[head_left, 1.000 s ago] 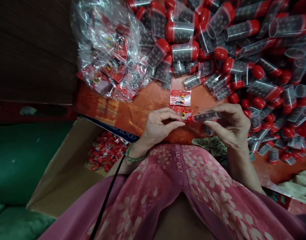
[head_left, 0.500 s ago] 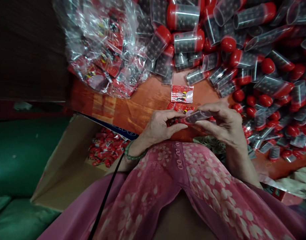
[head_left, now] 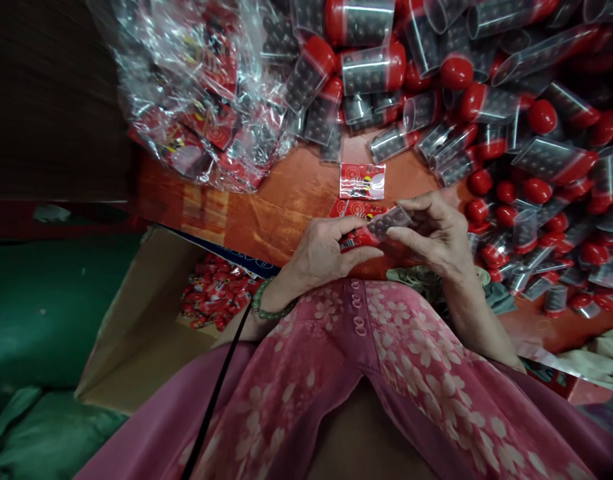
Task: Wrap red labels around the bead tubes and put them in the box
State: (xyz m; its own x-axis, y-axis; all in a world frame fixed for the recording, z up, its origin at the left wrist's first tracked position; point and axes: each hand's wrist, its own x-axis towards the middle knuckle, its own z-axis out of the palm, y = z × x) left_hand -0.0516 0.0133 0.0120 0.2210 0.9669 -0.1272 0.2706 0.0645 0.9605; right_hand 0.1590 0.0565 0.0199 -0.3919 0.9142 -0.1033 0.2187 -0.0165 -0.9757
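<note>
Between my two hands, at the table's near edge, is a small clear tube of dark beads (head_left: 387, 221) with a red part at its left end. The fingers of my left hand (head_left: 326, 248) are round that red part, and a green bead bracelet is on the wrist. My right hand (head_left: 436, 233) pinches the clear end between thumb and fingers. Just beyond the tube lies a red printed card (head_left: 362, 181), flat on the orange table (head_left: 296, 207). Another red card (head_left: 343, 208) lies nearer, partly covered by the tube and my left hand.
Many red-capped tubes of dark beads (head_left: 371, 70) are heaped at the back and right. A clear plastic bag (head_left: 206, 100) of red cards sits at the back left. Below the left edge, a cardboard box (head_left: 131, 333) holds small red packed items (head_left: 219, 293).
The tube has tilted, its clear end now pointing more up and right, and its red part shows more. My right hand has shifted slightly left. The whole view has shifted a little.
</note>
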